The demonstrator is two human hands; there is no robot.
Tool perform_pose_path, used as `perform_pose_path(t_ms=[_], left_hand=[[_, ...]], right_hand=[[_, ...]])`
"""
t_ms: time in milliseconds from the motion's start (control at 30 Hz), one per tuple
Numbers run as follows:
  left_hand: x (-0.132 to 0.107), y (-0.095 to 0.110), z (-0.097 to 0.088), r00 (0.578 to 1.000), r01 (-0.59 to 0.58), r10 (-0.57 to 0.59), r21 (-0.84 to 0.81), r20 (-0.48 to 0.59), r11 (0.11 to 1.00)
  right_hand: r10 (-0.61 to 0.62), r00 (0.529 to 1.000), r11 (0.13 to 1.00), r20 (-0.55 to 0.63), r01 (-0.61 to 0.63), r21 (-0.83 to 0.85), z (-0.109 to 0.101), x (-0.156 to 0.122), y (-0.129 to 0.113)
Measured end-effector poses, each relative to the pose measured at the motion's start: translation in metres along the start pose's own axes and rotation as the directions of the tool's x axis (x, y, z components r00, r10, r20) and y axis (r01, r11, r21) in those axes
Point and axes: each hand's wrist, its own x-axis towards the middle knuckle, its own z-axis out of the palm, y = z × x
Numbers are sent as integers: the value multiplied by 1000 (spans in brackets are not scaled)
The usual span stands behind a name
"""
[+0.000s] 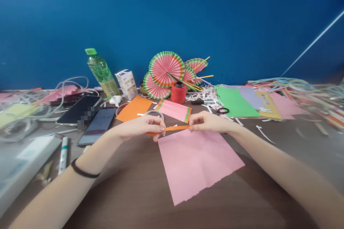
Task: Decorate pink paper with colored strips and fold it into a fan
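Between my two hands a narrow orange paper strip is stretched sideways. My left hand pinches its left part, and a bit of orange shows below the fingers. My right hand pinches the other end between thumb and fingers. The strip lies along the top edge of a pink paper sheet with a ragged lower edge; whether they touch I cannot tell. Just beyond the hands lies a pleated pink paper with orange and green ends. An orange paper sheet is behind my left hand.
Round pleated paper fans and a red thread spool stand by the blue wall. Scissors and green paper lie to the right. At left are a green bottle, a small carton, phones and a marker.
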Motion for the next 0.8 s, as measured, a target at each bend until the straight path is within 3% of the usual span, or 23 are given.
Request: perform_pose_path(t_ms=[200, 467, 600, 800], left_hand=[[5, -7, 5, 993, 97, -95, -20, 75, 995], [13, -19, 22, 987, 160, -156, 95, -49, 983], [11, -18, 15, 986, 158, -147, 181, -75, 971], [7, -18, -6, 979, 197, -171, 295, -113, 935]], right_hand=[[149, 978, 988, 145, -153, 15, -23, -10, 0], [305, 920, 949, 247, -315, -2, -21, -9, 11], [318, 891, 929, 322, -361, 80, -15, -8, 14], [319, 887, 869, 334, -414, 270, -2, -7, 12]])
